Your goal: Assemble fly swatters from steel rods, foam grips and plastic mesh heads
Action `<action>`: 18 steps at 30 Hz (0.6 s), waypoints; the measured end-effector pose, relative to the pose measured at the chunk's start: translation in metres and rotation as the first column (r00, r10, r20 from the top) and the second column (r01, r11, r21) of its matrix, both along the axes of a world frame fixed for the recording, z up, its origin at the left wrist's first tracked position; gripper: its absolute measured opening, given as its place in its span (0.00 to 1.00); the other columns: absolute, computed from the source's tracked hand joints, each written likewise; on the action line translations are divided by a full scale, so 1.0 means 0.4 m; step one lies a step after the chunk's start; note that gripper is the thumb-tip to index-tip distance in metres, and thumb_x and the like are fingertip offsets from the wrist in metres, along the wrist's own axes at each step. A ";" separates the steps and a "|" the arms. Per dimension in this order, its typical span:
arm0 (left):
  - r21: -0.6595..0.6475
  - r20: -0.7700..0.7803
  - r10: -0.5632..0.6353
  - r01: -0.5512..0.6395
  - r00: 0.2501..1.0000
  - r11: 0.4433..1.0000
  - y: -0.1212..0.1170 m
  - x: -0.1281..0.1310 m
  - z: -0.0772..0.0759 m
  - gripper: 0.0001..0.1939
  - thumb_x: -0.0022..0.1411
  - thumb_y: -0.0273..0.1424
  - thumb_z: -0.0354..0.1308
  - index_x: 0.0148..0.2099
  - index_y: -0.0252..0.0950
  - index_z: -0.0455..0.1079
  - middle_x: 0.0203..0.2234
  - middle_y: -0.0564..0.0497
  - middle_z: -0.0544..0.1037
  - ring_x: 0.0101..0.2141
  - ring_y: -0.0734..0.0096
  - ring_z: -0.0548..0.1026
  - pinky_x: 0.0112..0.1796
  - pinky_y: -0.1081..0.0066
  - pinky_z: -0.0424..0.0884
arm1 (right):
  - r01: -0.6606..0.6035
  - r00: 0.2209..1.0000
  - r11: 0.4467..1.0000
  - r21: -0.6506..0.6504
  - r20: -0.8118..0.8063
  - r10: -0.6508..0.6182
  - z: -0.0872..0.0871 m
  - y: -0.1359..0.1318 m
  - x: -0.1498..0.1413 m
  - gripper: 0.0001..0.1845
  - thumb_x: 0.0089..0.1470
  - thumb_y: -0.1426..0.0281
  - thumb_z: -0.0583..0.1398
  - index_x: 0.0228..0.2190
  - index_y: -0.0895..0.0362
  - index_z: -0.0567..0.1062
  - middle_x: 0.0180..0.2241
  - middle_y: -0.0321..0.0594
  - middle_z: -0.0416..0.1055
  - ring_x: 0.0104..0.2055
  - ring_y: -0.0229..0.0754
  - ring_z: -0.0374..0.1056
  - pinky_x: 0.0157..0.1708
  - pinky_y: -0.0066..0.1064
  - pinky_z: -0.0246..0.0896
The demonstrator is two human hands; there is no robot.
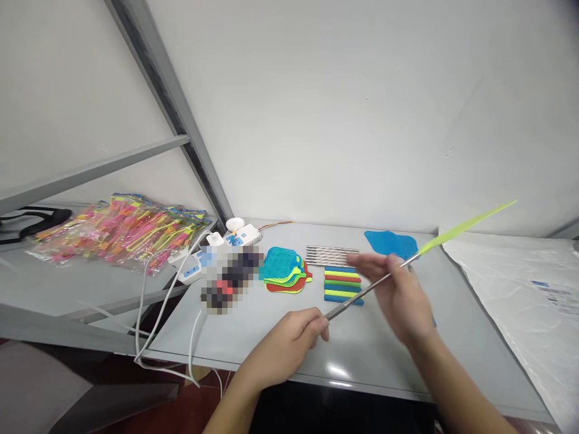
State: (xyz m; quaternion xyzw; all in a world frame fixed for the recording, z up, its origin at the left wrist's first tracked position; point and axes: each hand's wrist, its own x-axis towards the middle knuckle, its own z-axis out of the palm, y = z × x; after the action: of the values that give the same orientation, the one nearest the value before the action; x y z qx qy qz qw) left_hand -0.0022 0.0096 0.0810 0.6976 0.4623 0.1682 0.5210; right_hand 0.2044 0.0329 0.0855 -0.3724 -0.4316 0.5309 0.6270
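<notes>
My left hand (294, 343) pinches the near end of a thin metal rod (362, 294) that slants up to the right. A yellow-green swatter head (465, 228) sits on the rod's far end, seen edge-on in the air. My right hand (398, 289) is motion-blurred beside the rod's middle, fingers stretched toward the left. Below them on the grey table (362, 355) lie coloured foam grips (342, 284), a row of bare metal rods (332, 255), a stack of mesh swatter heads (284, 270) and a blue swatter head (391, 243).
A pile of bagged colourful items (122, 228) lies on the left table. Power strips (217, 253) with white cables (154, 313) sit at the gap between tables. A white plastic bag (520, 283) covers the right side. A grey shelf frame (181, 126) slants up at left.
</notes>
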 end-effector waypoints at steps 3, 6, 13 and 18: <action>-0.016 0.050 0.008 -0.007 0.999 1.000 -0.007 0.028 0.000 0.21 0.70 0.43 0.39 0.35 0.37 0.67 0.23 0.57 0.63 0.26 0.74 0.63 0.29 0.74 0.58 | -0.213 0.969 0.974 -0.082 0.107 0.221 -0.040 -0.043 -0.061 0.26 0.65 0.55 0.46 0.44 0.53 0.78 0.49 0.45 0.75 0.53 0.52 0.68 0.57 0.50 0.55; -0.031 0.054 0.015 -0.013 0.998 0.999 -0.009 0.024 0.003 0.21 0.69 0.44 0.40 0.35 0.37 0.67 0.23 0.57 0.63 0.26 0.74 0.61 0.28 0.74 0.58 | -0.272 0.939 0.956 -0.108 0.185 0.288 -0.059 -0.049 -0.044 0.24 0.63 0.54 0.50 0.54 0.49 0.72 0.57 0.42 0.68 0.57 0.51 0.65 0.60 0.50 0.51; -0.220 0.191 0.021 0.022 0.981 0.975 -0.003 -0.018 -0.017 0.25 0.68 0.50 0.42 0.35 0.35 0.68 0.20 0.58 0.57 0.21 0.78 0.53 0.22 0.76 0.50 | -0.097 0.988 0.988 -0.123 -0.133 0.080 -0.040 0.023 0.080 0.21 0.55 0.50 0.58 0.44 0.48 0.76 0.41 0.40 0.77 0.43 0.48 0.72 0.49 0.46 0.65; -0.395 0.371 0.081 0.078 0.925 0.915 -0.003 0.006 -0.057 0.24 0.67 0.51 0.44 0.34 0.34 0.65 0.17 0.61 0.52 0.17 0.80 0.46 0.18 0.75 0.42 | 0.076 0.975 0.996 -0.047 -0.207 -0.084 -0.054 0.011 0.039 0.08 0.51 0.61 0.66 0.36 0.47 0.78 0.40 0.33 0.78 0.43 0.42 0.72 0.50 0.40 0.64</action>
State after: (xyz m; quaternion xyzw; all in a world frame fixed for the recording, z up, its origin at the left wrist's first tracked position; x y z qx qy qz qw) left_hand 0.0001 0.0082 0.0583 0.5290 0.3778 0.2015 0.7327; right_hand 0.2201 0.0371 0.0638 -0.3437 -0.3376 0.5495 0.6826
